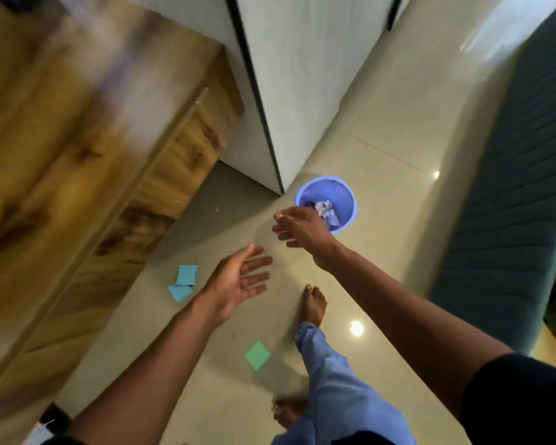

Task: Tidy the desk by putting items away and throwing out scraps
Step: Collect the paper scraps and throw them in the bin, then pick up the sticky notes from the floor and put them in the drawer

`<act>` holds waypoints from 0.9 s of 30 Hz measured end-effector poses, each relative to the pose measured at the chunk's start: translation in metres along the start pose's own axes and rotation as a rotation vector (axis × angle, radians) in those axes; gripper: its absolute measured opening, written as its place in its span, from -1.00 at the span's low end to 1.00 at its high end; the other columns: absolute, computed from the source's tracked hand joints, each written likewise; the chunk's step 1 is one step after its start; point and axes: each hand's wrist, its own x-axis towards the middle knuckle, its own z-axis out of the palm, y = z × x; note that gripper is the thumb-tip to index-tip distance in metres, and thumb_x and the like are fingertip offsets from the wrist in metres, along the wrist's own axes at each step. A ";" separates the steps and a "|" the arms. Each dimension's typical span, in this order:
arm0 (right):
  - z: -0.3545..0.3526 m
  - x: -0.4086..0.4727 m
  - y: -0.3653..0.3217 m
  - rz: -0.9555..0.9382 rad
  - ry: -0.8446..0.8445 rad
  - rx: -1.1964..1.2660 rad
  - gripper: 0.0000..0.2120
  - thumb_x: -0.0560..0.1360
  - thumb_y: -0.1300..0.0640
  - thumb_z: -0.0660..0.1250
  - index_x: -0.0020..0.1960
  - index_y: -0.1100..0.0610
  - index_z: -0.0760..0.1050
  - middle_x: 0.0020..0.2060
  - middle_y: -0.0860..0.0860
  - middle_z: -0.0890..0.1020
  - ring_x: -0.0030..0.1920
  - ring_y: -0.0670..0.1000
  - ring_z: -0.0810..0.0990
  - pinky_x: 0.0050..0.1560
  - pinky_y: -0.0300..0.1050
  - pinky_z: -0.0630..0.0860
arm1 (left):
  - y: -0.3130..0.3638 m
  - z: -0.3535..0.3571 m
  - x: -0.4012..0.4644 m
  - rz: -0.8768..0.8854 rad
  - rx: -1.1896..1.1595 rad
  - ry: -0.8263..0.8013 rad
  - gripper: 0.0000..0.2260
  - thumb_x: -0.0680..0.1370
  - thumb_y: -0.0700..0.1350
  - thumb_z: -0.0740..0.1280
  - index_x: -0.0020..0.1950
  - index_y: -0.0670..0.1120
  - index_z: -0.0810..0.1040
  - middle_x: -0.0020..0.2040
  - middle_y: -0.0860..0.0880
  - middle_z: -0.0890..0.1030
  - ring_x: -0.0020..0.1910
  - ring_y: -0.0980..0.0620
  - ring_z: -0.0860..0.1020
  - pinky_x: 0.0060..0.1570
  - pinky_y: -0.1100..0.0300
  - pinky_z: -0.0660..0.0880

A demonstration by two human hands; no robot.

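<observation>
Nearest, on the floor [382, 220]: green note [257, 355] beside the feet, blue notes [183, 282] by the desk [61, 155]. Above these, left hand [238, 279] palm-up, fingers spread, holding nothing. Farther on, right hand [297, 228] at the bin [325, 203] rim, fingers loose and apart, nothing visibly held. Crumpled paper [326, 210] already down in the bin. Best next, probably: stoop, pinch each note by an edge, carry right over the rim, release low.
</observation>
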 end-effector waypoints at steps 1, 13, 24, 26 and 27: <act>0.009 -0.017 -0.002 -0.026 -0.022 -0.025 -0.90 0.63 0.09 0.34 -0.01 0.11 0.57 -0.15 0.06 0.69 -0.19 0.02 0.58 -0.24 -0.19 0.46 | -0.012 -0.012 -0.020 0.000 -0.025 0.019 -0.65 0.70 0.08 0.20 0.38 -0.05 0.55 0.24 -0.08 0.69 0.18 -0.16 0.62 0.36 -0.18 0.48; 0.126 -0.213 -0.034 -0.304 -0.476 -0.285 -0.82 0.62 0.40 0.23 -0.05 0.23 0.56 -0.28 0.04 0.64 -0.42 -0.15 0.57 -0.41 -0.34 0.39 | -0.164 -0.135 -0.232 0.223 -0.468 0.163 -0.65 0.68 0.05 0.22 0.37 -0.10 0.56 0.24 -0.11 0.69 0.28 -0.26 0.60 0.40 -0.22 0.43; 0.292 -0.289 -0.036 -0.364 -0.736 -0.720 -0.92 0.58 0.18 0.37 0.01 0.12 0.64 -0.15 0.02 0.72 -0.18 -0.04 0.64 -0.19 -0.18 0.51 | -0.251 -0.214 -0.327 0.390 -0.784 0.369 -0.67 0.70 0.06 0.20 0.34 -0.07 0.58 0.18 -0.04 0.72 0.25 -0.21 0.63 0.34 -0.15 0.51; 0.327 -0.290 -0.033 -0.340 -0.786 -0.824 -0.89 0.55 0.20 0.40 0.06 0.17 0.65 -0.12 0.06 0.73 -0.19 -0.03 0.65 -0.27 -0.21 0.49 | -0.264 -0.225 -0.331 0.417 -0.850 0.413 -0.68 0.70 0.05 0.20 0.33 -0.06 0.59 0.17 -0.03 0.73 0.24 -0.20 0.63 0.34 -0.16 0.51; 0.341 -0.289 -0.032 -0.327 -0.815 -0.861 -0.85 0.54 0.21 0.42 0.09 0.20 0.65 -0.12 0.08 0.72 -0.19 -0.01 0.64 -0.29 -0.21 0.48 | -0.270 -0.231 -0.330 0.428 -0.874 0.429 -0.69 0.70 0.05 0.20 0.33 -0.05 0.59 0.17 -0.02 0.73 0.24 -0.20 0.63 0.34 -0.16 0.52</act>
